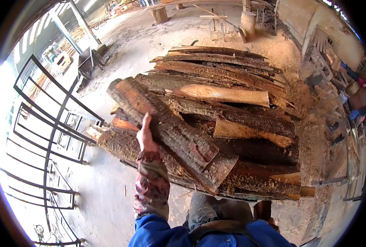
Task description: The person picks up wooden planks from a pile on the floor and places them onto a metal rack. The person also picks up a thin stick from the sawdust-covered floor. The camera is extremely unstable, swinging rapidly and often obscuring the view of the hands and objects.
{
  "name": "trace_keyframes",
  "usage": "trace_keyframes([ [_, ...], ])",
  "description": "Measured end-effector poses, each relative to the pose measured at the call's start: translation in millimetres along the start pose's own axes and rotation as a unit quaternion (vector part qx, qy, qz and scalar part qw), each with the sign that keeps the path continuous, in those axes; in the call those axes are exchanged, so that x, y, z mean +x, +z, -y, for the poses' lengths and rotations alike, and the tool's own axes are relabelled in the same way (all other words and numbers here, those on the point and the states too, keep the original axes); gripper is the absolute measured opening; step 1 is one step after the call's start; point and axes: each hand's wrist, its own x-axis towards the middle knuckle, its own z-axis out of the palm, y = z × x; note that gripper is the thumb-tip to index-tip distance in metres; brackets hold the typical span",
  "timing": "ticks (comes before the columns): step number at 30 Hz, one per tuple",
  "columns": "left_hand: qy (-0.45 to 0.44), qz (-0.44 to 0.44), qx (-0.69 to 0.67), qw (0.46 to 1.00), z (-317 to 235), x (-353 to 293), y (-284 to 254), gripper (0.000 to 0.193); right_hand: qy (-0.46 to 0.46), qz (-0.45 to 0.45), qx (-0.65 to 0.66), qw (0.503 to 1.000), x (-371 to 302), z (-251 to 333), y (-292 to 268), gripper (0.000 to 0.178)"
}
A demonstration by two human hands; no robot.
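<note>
Where a pale floor [109,181] spreads out below, a broad pile of rough wood slabs [257,179] fills the middle, its pieces lying mostly crosswise and many of them showing dark brown bark. Left of it stand black metal racks [56,123], their bars bent by the lens. Past those, a dark wheelbarrow [85,64] stands near a slanting post. Two long pieces slant over the left part of the pile, one on top of the other: the upper slab [170,123] has ridged bark with a reddish patch, and the lower slab [222,168] juts out beyond its near end. Just to their right lies a pale slab [222,94] with a smooth face. Farther off are an upright log [248,24] and a shorter stump [159,15]. A patterned sleeve [152,185] covers the left forearm. Smallest of all, the left hand [146,138] touches the upper slab's left edge, one digit pointing away; other fingers are hidden, so I cannot tell how tightly they close. The right hand cannot be made out.
</note>
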Motion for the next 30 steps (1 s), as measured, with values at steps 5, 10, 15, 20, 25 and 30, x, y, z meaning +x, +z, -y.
trace_keyframes([
  [5, -0.048, 0.007, 0.057, 0.997, 36.9, 105.2, 25.4, 0.032, 0.063, -0.044, 0.113, 0.991, -37.3, 22.7, 51.9, 0.072],
  [10, -0.022, 0.011, 0.096, 0.995, 57.5, 162.3, 72.3, 0.037, 0.124, -0.073, 0.194, 0.970, -71.5, 33.7, 92.3, 0.072],
  [15, 0.014, -0.013, 0.137, 0.990, 67.1, 233.2, 111.7, 0.048, 0.165, -0.087, 0.252, 0.950, -96.0, 53.9, 120.3, 0.071],
  [20, -0.045, -0.110, 0.127, 0.985, 68.3, 273.6, 169.3, 0.070, 0.201, -0.103, 0.302, 0.926, -111.8, 64.5, 147.2, 0.071],
  [25, -0.104, 0.063, 0.202, 0.972, 101.6, 251.0, 156.9, 0.030, 0.231, -0.111, 0.336, 0.906, -129.4, 62.0, 170.2, 0.070],
  [30, -0.153, 0.206, 0.243, 0.935, 111.5, 212.1, 132.8, 0.031, 0.259, -0.126, 0.378, 0.880, -143.0, 48.6, 196.9, 0.070],
])
